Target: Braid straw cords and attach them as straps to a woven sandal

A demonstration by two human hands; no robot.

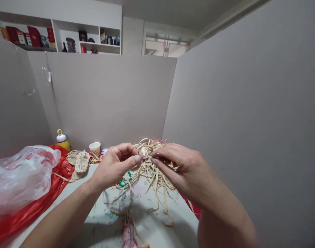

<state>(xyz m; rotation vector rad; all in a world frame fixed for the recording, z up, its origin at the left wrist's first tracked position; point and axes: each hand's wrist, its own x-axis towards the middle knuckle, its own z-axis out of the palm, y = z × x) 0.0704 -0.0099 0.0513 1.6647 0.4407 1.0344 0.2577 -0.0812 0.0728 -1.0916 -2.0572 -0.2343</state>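
Note:
My left hand (117,164) pinches a thin pale strand of dried plant fibre (147,157) between thumb and forefinger. From the other side, the fingertips of my right hand (181,167) close on the same strand. Below my left hand a twisted cord (118,210) of similar fibre curves in a loop down to a pink wrapped object (128,234) near the front of the table. Behind and beneath the hands lies a loose heap of dried strips (157,177). A green ring-shaped handle (125,179) shows beside the heap, its other end hidden.
Small woven straw pieces (82,162) lie at left beside a paper cup (95,148) and a yellow bottle (63,143). A clear plastic bag (25,175) rests on a red bag (60,181). Grey partitions (113,100) enclose the white table (95,215) at the back and sides.

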